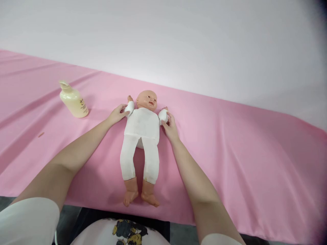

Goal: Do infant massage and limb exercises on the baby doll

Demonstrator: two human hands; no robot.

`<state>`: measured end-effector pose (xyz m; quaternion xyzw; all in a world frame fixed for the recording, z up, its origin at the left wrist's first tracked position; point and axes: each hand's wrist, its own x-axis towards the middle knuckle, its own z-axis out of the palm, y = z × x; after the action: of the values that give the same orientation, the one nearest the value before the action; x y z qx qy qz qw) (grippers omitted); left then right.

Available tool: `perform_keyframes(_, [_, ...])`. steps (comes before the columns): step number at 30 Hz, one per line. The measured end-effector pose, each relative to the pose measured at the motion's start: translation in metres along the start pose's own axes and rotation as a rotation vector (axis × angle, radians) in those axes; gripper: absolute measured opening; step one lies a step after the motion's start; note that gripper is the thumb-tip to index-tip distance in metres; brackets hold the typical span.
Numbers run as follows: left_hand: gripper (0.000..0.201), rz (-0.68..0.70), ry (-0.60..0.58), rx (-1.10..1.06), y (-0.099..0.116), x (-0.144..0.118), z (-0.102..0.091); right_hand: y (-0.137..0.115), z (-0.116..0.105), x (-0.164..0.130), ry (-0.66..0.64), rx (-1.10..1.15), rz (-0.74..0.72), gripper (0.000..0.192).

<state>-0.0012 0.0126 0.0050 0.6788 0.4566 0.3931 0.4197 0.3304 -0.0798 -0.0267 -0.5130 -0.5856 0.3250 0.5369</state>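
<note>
A baby doll [142,126] in white cloth lies on its back on the pink cloth, its head toward the wall and its bare feet toward me. My left hand [118,114] is closed around the doll's arm on the left side. On the other side, my right hand [171,127] grips the doll's other arm, thumb and fingers on the white sleeve. Both doll arms are bent up beside the head. Some of my fingertips are hidden behind the sleeves.
A pale yellow pump bottle [74,102] stands to the left of the doll. Closer to me lies a small reddish strip [41,134]. The pink tablecloth [204,163] has folds on the right and meets a white wall [178,44] at the back.
</note>
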Motion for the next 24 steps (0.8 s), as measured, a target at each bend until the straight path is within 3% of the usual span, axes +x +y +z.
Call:
perform_keyframes(5, [0.056, 0.003, -0.039, -0.382, 0.007, 0.001, -0.001, -0.004, 0.001, 0.001, 0.034, 0.159, 0.013, 0.077])
perform_keyframes(9, [0.043, -0.026, -0.115, -0.542, 0.010, -0.002, 0.000, -0.003, 0.002, 0.002, 0.038, 0.296, 0.040, 0.048])
perform_keyframes(14, [0.022, 0.011, -0.213, -0.586, 0.003, -0.002, -0.001, -0.010, 0.001, 0.000, 0.022, 0.313, 0.081, 0.021])
perform_keyframes(20, [0.018, 0.024, -0.189, -0.503, 0.000, -0.001, -0.003, -0.016, -0.003, -0.001, 0.035, 0.170, 0.088, 0.028])
perform_keyframes(24, [0.026, 0.000, -0.180, -0.505, 0.002, 0.000, 0.000, -0.009, 0.002, 0.001, 0.086, 0.166, 0.105, 0.027])
